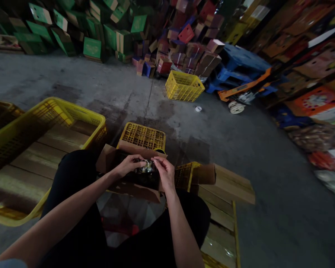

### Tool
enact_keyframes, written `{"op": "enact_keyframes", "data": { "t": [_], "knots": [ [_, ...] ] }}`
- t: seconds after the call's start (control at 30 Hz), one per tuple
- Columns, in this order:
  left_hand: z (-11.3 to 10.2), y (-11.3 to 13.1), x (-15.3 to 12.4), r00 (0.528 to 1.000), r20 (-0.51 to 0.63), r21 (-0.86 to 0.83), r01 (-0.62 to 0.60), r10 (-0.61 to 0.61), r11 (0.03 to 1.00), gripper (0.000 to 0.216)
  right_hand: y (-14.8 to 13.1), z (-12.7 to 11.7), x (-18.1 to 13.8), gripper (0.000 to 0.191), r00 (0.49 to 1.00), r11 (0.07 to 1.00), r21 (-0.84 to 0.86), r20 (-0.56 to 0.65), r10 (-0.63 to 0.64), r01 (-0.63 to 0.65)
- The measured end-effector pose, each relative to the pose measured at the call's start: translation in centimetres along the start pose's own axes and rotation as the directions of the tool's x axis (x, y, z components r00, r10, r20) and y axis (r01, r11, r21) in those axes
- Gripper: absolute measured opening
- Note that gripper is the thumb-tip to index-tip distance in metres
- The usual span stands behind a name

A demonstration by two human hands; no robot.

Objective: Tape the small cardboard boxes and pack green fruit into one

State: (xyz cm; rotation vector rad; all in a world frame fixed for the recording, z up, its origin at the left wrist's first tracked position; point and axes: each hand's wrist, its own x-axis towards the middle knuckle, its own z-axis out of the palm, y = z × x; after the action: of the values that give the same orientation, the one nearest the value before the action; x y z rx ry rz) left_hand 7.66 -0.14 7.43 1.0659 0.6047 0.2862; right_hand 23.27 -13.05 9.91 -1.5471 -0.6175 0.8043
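Note:
Between my knees an open cardboard box stands with its flaps spread, its inside mostly dark. Over it, my left hand and my right hand pinch a small shiny clear plastic package from both sides. What the package contains is too dark to make out. Thumb and fingers of each hand are closed on its edges. Just beyond the box sits an upturned yellow crate with a grid bottom.
A large yellow crate with flat cartons is at my left. At my right, another crate holds cartons, one tilted carton on top. Ahead are a yellow basket, an orange pallet jack, blue pallets and heaped green boxes.

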Motion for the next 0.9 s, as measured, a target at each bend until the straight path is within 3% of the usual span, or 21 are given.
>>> {"op": "enact_keyframes", "data": {
  "t": [0.1, 0.2, 0.4, 0.63, 0.77, 0.9],
  "knots": [
    [-0.1, 0.0, 0.2, 1.000, -0.028, -0.119, 0.003, -0.007, 0.993, 0.046, -0.3, -0.1, 0.2, 0.036, 0.998, 0.999, 0.054, -0.057, 0.011, -0.008],
    [-0.3, 0.0, 0.3, 0.996, -0.092, -0.220, -0.013, -0.008, 0.975, 0.048, -0.3, -0.3, 0.5, 0.041, 0.997, 0.994, 0.080, -0.031, 0.076, -0.074],
    [-0.5, 0.0, 0.2, 0.982, -0.187, -0.286, -0.035, -0.020, 0.958, 0.042, 0.4, -0.6, 0.3, 0.034, 0.987, 0.989, 0.054, -0.075, 0.144, -0.140],
    [0.1, 0.7, 0.3, 0.979, -0.203, -0.332, -0.094, 0.027, 0.938, 0.041, 0.7, -0.5, 0.4, 0.031, 0.972, 0.950, 0.258, -0.108, 0.208, -0.174],
    [-0.3, 0.7, 0.4, 0.980, -0.198, -0.300, -0.089, 0.029, 0.950, 0.042, 0.7, -0.6, 0.5, 0.029, 0.983, 0.961, 0.242, -0.088, 0.159, -0.134],
    [-0.8, 0.7, 0.0, 0.992, -0.089, -0.297, 0.057, -0.087, 0.953, 0.053, 0.4, -0.7, 0.5, 0.029, 0.994, 0.993, 0.107, -0.093, 0.058, -0.048]
  ]
}}
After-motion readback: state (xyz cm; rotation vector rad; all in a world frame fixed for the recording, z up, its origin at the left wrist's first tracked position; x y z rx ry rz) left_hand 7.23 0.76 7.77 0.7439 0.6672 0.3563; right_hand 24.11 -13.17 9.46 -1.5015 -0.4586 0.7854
